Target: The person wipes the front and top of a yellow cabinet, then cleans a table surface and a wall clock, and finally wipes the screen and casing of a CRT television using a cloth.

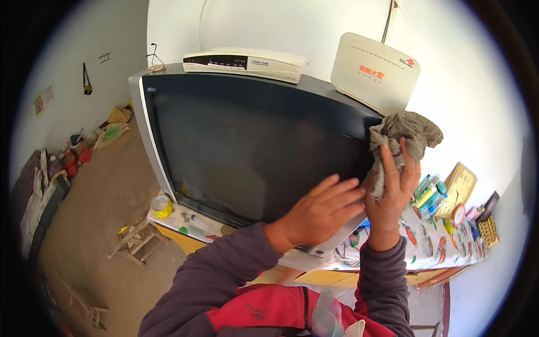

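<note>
A grey-brown cloth [404,126] is bunched over the upper right corner of a television set [227,139] with a dark screen and silver frame. My right hand [391,185] presses on the cloth with its fingers spread over it, along the set's right edge. Palm down, my left hand [320,210] lies over the lower right part of the screen, its fingers apart and holding nothing. Its fingertips come close to my right hand; whether they touch the glass I cannot tell.
On top of the set are a set-top box [244,64] and an upright white router box [374,71]. A patterned tablecloth [425,244] covers the cabinet; bottles [433,196] and a clock [457,189] stand right. Yellow tape [161,205] sits left, above a wooden stool [139,240].
</note>
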Tool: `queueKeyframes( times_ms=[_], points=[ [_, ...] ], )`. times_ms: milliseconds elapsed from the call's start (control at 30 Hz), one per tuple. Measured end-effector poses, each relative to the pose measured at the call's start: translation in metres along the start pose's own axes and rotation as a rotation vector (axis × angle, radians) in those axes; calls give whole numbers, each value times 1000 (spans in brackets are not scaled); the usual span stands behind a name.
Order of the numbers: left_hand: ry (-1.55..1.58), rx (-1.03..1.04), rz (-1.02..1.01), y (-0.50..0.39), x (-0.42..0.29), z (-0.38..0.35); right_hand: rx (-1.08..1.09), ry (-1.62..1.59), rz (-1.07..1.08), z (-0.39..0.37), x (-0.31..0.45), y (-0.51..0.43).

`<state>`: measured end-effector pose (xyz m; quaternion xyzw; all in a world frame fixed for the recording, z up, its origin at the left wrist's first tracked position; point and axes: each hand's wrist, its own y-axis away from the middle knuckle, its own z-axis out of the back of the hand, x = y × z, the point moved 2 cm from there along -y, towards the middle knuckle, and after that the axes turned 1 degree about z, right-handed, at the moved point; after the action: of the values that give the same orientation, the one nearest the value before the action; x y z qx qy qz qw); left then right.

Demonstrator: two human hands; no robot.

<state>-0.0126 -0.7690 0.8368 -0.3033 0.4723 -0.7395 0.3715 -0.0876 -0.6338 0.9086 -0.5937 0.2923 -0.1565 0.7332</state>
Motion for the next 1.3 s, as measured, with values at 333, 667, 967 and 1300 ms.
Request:
queueKeyframes(
  times_ms=[333, 667, 967, 1300],
  points=[
    [-300, -175, 48, -5, 107, 142, -81, 119, -127, -38, 50, 19],
    [-349, -137, 72, 1, 141, 143, 96, 103, 20, -68, 100, -10],
    [-422, -189, 95, -6, 150, 145, -21, -17, -118, -45, 69, -19],
    [304, -187, -198, -82, 110, 140, 34, -59, -89, -24, 77, -16]
  ],
)
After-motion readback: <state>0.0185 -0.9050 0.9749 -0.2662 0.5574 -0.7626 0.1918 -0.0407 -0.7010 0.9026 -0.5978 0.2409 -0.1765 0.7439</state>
